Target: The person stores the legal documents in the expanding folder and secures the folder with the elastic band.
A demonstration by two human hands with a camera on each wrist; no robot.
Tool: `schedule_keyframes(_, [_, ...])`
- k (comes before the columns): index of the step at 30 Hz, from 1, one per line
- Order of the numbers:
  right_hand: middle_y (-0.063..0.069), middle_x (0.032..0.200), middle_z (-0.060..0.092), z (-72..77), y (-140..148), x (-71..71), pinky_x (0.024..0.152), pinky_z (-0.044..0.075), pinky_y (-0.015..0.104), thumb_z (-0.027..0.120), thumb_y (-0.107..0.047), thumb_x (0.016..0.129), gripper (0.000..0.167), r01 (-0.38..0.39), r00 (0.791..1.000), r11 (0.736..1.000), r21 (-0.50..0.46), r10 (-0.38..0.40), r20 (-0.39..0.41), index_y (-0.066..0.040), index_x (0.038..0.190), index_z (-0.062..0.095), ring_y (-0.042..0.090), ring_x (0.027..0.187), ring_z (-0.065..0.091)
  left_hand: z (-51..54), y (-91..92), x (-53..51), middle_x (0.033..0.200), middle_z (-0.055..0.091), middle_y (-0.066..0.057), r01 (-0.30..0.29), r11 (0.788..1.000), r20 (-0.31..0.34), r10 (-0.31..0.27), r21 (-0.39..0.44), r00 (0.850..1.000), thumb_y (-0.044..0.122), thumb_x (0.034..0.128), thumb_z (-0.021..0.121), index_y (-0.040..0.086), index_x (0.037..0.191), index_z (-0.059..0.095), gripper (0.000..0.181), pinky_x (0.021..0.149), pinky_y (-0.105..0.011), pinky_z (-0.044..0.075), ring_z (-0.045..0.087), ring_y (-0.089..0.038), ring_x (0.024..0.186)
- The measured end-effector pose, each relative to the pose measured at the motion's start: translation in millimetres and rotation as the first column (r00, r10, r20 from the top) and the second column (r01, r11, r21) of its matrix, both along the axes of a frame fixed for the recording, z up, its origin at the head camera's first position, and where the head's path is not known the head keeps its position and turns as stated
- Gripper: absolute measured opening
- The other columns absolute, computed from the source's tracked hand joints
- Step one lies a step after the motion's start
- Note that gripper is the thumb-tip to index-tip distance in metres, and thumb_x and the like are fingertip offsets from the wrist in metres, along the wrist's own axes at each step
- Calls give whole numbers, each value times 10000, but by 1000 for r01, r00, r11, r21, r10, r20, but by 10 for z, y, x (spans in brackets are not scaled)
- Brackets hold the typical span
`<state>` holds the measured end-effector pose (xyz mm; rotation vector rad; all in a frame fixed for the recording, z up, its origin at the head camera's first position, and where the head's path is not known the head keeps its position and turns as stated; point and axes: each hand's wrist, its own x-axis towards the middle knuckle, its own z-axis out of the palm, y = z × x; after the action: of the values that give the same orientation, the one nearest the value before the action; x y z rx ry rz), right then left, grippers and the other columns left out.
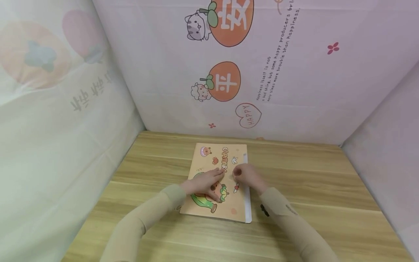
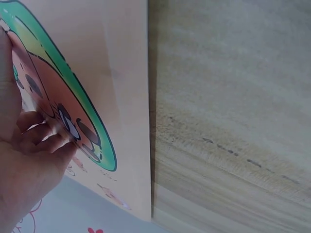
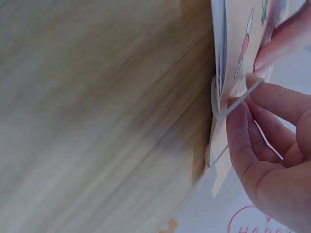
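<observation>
A peach-coloured folder (image 1: 235,214) with cartoon capybara prints lies flat on the wooden table, its white inner edge showing along the right side. My left hand (image 1: 204,182) rests on the cover with fingers spread over the large capybara picture. At the right edge my right hand (image 1: 247,176) has its fingers curled together. The right wrist view shows thumb and fingers pinching a thin white string (image 3: 221,115), which loops round the folder's edge. White layers (image 3: 219,43) are visible between the covers there. What the string is fastened to is hidden by the fingers.
The wooden table (image 1: 314,182) extends on both sides of the folder. Behind it hangs a printed cloth wall (image 1: 170,91), with more cloth at left and right. A small dark object (image 1: 264,210) sits beside the right sleeve.
</observation>
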<state>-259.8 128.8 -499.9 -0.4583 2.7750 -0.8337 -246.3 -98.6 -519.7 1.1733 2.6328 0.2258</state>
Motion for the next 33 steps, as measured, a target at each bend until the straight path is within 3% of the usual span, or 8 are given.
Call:
schedule_keyframes(8, [51, 830, 671, 36, -175, -45, 672, 489, 288, 739, -62, 812, 48, -47, 997, 990, 133, 54, -51, -58, 848, 706, 161, 736, 564, 24, 2, -2, 1645, 223, -169, 19, 1000, -20, -19, -13, 1000, 640, 751, 726, -7, 1550, 263, 1127, 1215, -398, 300, 253, -331, 1519])
schedule_keyframes(13, [58, 829, 681, -3, -208, -90, 711, 514, 306, 740, -48, 797, 54, -82, 993, 987, 142, 93, -77, -59, 833, 702, 161, 755, 582, 17, -5, -6, 1640, 239, -165, 38, 999, -47, -39, -14, 998, 646, 749, 727, -7, 1540, 289, 1115, 1207, -404, 315, 266, -343, 1512])
schedule_keyframes(24, [42, 815, 622, 65, -317, -194, 672, 460, 268, 684, -11, 797, 84, -125, 992, 973, 192, 119, 44, -82, 802, 639, 170, 768, 540, 44, -24, -21, 1639, 233, -174, 25, 1000, -55, -26, -15, 998, 650, 739, 731, -19, 1542, 269, 1143, 1194, -400, 337, 281, -337, 1506])
schedule_keyframes(30, [44, 795, 623, 44, -337, -214, 671, 449, 281, 714, -26, 779, 88, -199, 980, 945, 259, 200, 22, -65, 799, 638, 175, 752, 531, 34, -15, -12, 1632, 243, -186, 36, 999, -47, -37, -15, 998, 636, 750, 738, -25, 1536, 281, 1124, 1205, -415, 318, 270, -358, 1507])
schedule_keyframes(33, [41, 795, 617, 15, -325, -215, 666, 442, 282, 731, -49, 770, 100, -185, 982, 948, 259, 185, 26, -67, 802, 639, 175, 748, 523, 22, -11, -8, 1636, 238, -178, 31, 999, -43, -32, -7, 999, 639, 746, 742, -16, 1540, 282, 1126, 1204, -417, 319, 267, -357, 1509])
